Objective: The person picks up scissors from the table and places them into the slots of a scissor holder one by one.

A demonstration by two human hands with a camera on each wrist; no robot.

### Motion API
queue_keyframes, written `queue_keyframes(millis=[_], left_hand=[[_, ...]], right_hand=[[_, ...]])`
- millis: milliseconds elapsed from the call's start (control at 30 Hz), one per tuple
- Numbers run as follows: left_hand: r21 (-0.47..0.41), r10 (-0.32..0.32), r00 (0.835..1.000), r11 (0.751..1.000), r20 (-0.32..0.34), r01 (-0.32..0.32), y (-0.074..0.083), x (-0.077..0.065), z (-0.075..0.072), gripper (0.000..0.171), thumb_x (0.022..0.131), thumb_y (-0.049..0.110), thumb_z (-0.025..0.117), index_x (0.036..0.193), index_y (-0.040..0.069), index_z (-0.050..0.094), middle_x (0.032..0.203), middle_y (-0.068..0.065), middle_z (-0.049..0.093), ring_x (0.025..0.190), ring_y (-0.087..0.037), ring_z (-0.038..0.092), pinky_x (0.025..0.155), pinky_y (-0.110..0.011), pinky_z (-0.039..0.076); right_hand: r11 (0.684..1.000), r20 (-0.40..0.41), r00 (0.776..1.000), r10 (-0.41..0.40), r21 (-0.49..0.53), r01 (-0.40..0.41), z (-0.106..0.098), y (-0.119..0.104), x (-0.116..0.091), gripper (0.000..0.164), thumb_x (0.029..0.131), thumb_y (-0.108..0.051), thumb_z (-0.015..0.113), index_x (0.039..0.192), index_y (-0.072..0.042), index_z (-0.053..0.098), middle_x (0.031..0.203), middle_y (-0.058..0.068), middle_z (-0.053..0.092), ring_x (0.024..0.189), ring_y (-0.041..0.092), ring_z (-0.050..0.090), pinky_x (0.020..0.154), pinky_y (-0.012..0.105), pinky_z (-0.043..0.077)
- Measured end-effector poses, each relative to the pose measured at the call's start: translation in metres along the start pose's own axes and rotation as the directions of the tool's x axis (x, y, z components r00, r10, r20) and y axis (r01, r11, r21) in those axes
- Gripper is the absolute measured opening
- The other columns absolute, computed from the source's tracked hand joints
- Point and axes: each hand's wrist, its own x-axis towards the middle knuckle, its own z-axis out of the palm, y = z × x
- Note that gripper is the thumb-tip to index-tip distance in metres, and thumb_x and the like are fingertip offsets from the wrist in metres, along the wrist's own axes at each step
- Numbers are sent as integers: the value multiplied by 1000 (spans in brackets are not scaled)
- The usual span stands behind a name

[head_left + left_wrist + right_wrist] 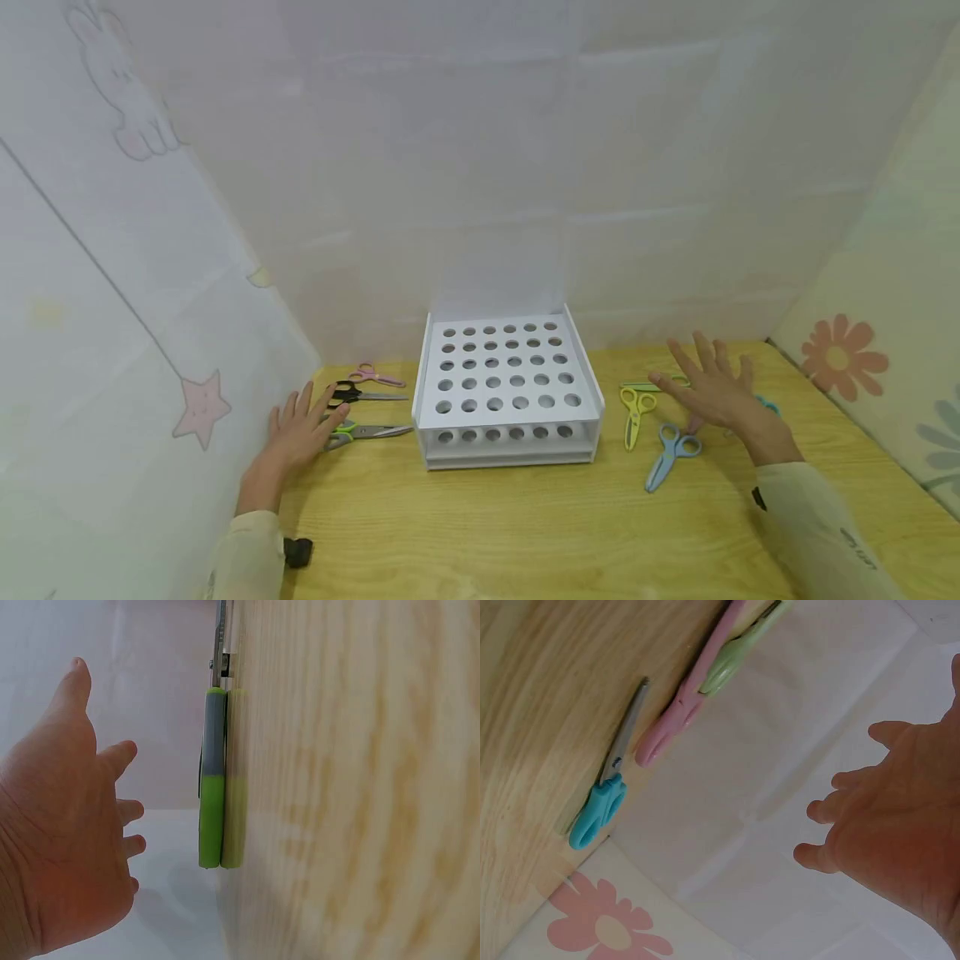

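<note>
My left hand (298,432) is spread above the table's left side, fingers apart and holding nothing. Nearest to it lie green-and-grey scissors (367,432), whose handles show edge-on in the left wrist view. Black-handled scissors (367,396) and pink scissors (375,377) lie behind those. My right hand (717,395) hovers with spread fingers over the right-hand scissors, also holding nothing. Around it are yellow scissors (635,414), light blue scissors (670,456), green scissors (739,656), pink scissors (676,716) and teal-handled scissors (604,799). In the head view the right hand partly hides the last three.
Between the hands stands a white rack (507,367) with rows of round holes and raised side walls. The wooden table (480,533) is bounded by a pale back sheet (480,167) and printed side sheets, with a star at left and flowers at right.
</note>
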Motion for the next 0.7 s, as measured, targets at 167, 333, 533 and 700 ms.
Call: queue_keyframes(millis=[167,333,533,700], left_hand=[[-34,12,1000,999,25,-11,-6,-5,2,82,104,64,37,165,13,14,163,-32,1,144,-59,3,106,-75,-5],[-53,34,998,998,54,-31,-11,-10,1,80,104,50,53,161,3,22,159,-37,15,139,-63,18,105,-78,11],[-70,3,995,998,97,4,-7,-8,-3,74,105,36,58,156,-8,27,153,-42,21,136,-63,23,104,-75,24],[-72,-53,990,995,132,63,-6,-6,-7,78,101,35,64,152,-13,29,148,-44,26,135,-63,25,104,-72,28]], right_hand=[[998,-69,998,-4,63,8,-2,-8,3,91,102,-64,42,164,-16,-2,163,28,-16,143,58,-16,97,80,-17],[954,-100,994,-39,293,67,-4,-24,2,81,105,-55,44,165,-12,9,162,32,14,138,60,25,100,83,4],[878,-97,987,-126,453,157,-1,-44,3,67,107,-47,48,160,-10,30,142,23,53,125,49,51,92,73,40],[821,-113,975,-194,525,224,4,-69,3,59,107,-40,53,156,-10,40,137,16,59,123,45,55,93,64,46]])
